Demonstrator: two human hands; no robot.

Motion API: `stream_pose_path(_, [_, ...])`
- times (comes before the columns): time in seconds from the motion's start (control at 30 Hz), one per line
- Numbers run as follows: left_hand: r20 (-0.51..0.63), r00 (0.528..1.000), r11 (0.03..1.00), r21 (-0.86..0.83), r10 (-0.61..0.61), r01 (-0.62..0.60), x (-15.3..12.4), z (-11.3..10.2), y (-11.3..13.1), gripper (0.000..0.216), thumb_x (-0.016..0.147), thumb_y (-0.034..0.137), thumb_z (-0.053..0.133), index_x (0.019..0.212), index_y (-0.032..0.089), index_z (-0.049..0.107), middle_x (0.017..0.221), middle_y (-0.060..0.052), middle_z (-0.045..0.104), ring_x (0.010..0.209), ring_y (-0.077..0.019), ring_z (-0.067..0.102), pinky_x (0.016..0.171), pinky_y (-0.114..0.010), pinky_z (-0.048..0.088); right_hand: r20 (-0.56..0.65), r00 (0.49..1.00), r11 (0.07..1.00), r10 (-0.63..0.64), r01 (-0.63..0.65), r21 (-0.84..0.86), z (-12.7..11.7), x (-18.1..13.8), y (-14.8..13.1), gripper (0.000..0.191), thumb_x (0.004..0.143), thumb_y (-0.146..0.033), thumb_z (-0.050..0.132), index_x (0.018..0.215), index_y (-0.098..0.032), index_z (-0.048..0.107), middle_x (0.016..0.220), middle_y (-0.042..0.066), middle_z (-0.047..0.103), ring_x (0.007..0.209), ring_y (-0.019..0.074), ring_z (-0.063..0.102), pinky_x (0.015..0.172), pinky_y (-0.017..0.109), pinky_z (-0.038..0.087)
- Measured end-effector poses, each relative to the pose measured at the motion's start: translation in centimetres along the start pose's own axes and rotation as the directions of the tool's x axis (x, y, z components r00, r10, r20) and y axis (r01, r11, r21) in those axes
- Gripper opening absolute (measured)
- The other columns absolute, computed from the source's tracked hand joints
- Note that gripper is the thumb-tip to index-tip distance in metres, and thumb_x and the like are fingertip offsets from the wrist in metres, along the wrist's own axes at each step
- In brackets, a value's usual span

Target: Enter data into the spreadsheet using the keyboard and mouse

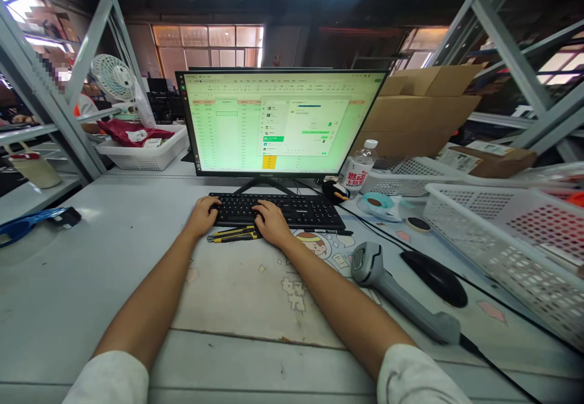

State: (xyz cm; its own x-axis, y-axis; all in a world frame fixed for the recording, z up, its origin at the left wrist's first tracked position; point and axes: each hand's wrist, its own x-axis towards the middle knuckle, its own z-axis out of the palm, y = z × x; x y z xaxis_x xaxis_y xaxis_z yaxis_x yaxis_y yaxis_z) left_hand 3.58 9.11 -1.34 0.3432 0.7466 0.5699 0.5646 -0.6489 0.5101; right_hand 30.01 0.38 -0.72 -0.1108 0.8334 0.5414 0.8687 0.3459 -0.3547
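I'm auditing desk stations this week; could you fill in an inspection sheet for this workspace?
Surface: pale desk with a printed mat, its near edge worn.
Things in use: black keyboard before a lit monitor.
Clutter: utility knives by the keyboard; scanner, mouse, bottle and white basket to the right.
Hands: left hand and right hand on the keyboard.
Cables: scanner cable trails off the near right; another crosses the right side.
Surroundings: metal frame, fan, cardboard boxes.

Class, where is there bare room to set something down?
Free: the desk between the blue item and the left forearm; the mat between that and the right forearm, below the keyboard. Crowded: right of the right forearm, with scanner, mouse and white basket.
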Motion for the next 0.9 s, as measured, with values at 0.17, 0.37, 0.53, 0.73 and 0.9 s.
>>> stream_pose_path(0.17, [-0.004, 1.000, 1.000, 0.008, 0.018, -0.018, 0.1, 0.1, -0.4, 0.037, 0.083, 0.017, 0.048, 0.109, 0.022, 0.074, 0.129, -0.008, 0.074, 0.129, -0.0296, 0.060, 0.119, -0.054, 0.045, -0.007, 1.000, 1.000, 0.005, -0.006, -0.016, 0.1, 0.0, 0.3, 0.034, 0.094, -0.019, 0.053, 0.120, -0.019, 0.075, 0.143, 0.014, 0.064, 0.138, 0.0276, 0.055, 0.121, 0.051, 0.042])
stream_pose_path(0.37, [0.030, 0.999, 0.999, 0.043, 0.020, -0.021, 0.1, 0.1, 0.2, 0.041, 0.086, 0.016, 0.048, 0.119, 0.022, 0.072, 0.136, -0.007, 0.071, 0.135, -0.0277, 0.057, 0.124, -0.051, 0.042, -0.010, 1.000, 1.000, -0.002, 0.002, -0.003, 0.2, 0.1, 0.4, 0.037, 0.093, -0.021, 0.050, 0.121, -0.018, 0.074, 0.143, 0.015, 0.065, 0.137, 0.0292, 0.055, 0.121, 0.053, 0.041])
stream_pose_path(0.53, [0.076, 0.997, 0.997, 0.073, -0.013, 0.007, -0.1, 0.0, 0.7, 0.049, 0.093, 0.021, 0.049, 0.140, 0.018, 0.062, 0.145, -0.010, 0.065, 0.141, -0.0293, 0.049, 0.126, -0.051, 0.039, -0.019, 1.000, 1.000, 0.002, -0.001, 0.028, 0.4, 0.3, 0.6, 0.039, 0.093, -0.023, 0.047, 0.122, -0.015, 0.073, 0.143, 0.018, 0.064, 0.138, 0.0317, 0.054, 0.122, 0.055, 0.039])
stream_pose_path(0.73, [0.091, 0.996, 0.997, 0.076, 0.002, -0.009, -0.1, 0.0, 0.9, 0.050, 0.093, 0.023, 0.051, 0.142, 0.017, 0.060, 0.148, -0.010, 0.062, 0.142, -0.0302, 0.046, 0.128, -0.051, 0.035, -0.044, 0.999, 1.000, 0.009, -0.008, 0.022, 0.5, 0.3, 0.7, 0.040, 0.092, -0.022, 0.047, 0.121, -0.013, 0.073, 0.141, 0.018, 0.065, 0.136, 0.0320, 0.055, 0.121, 0.055, 0.040])
stream_pose_path(0.9, [0.110, 0.994, 0.995, 0.101, -0.004, -0.007, -0.2, -0.1, 0.9, 0.038, 0.095, 0.025, 0.052, 0.129, 0.021, 0.068, 0.151, -0.008, 0.059, 0.145, -0.0310, 0.044, 0.128, -0.053, 0.035, -0.070, 0.997, 0.999, 0.036, -0.034, 0.023, 0.5, 0.7, 1.0, 0.040, 0.092, -0.024, 0.047, 0.122, -0.015, 0.072, 0.140, 0.017, 0.065, 0.134, 0.0321, 0.056, 0.119, 0.055, 0.042])
